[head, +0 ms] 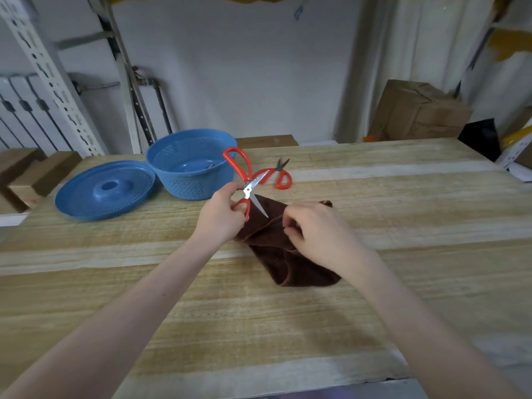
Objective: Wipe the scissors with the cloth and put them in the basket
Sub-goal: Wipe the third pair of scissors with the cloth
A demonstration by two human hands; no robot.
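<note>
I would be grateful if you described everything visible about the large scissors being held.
The large scissors have orange-red plastic-looking loop handles and shiny steel-looking blades, spread wide into an X. The left hand grips the lower handle; the upper handle stands free in front of the blue basket. One blade points down over the brown cloth; whether it touches is unclear.

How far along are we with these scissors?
Done: something metallic lies in the blue basket, too small to identify. In hand: the left hand holds the large red scissors over the brown cloth, which the right hand pinches. Left: small scissors on the table.
</note>
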